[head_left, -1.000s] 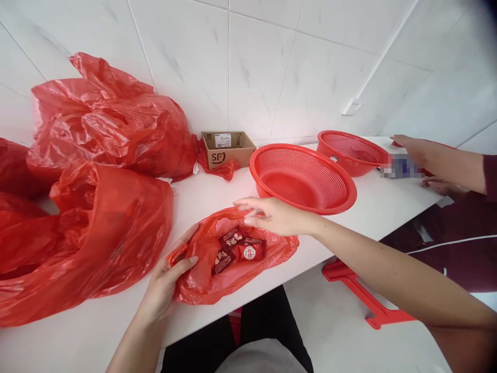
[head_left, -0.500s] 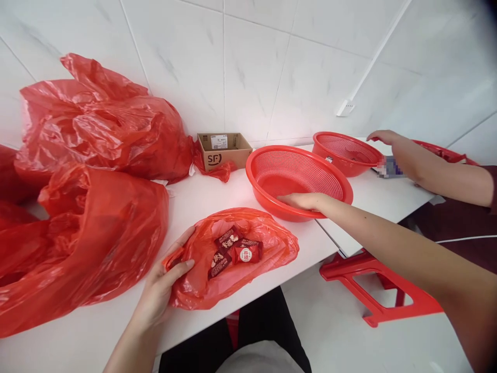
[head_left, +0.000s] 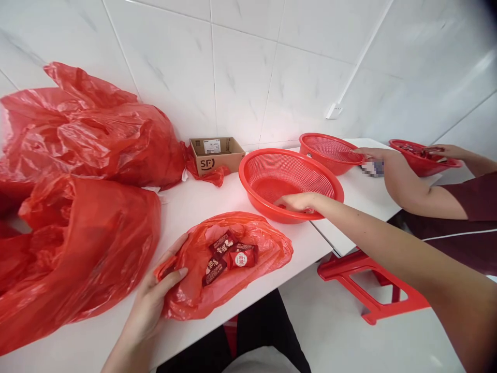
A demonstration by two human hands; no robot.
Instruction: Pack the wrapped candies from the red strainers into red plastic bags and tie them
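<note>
My left hand (head_left: 153, 290) grips the left edge of a red plastic bag (head_left: 272, 248), thumb inside and fingers outside. The bag lies wide-mouthed on the white table. Inside it are several wrapped snacks: dark maroon packets (head_left: 215, 269) and a bright red packet (head_left: 241, 258) with a round white label. My right hand (head_left: 297, 201) reaches over the near rim of a large red perforated basket (head_left: 248, 178). Its fingers curl down toward the basket floor, closed; whatever lies under them is hidden.
Big red plastic bags (head_left: 93, 134) fill the table's left. Behind sits an open cardboard box (head_left: 219, 163). Farther right, a co-worker's hand (head_left: 370, 153) is at a second red basket (head_left: 326, 150), the other at a third basket (head_left: 427, 160). A red stool (head_left: 373, 287) stands below.
My right fingers have curled downward in the basket. The co-worker's near hand has moved left to the second basket, and their other hand now shows. The view has shifted slightly right.
</note>
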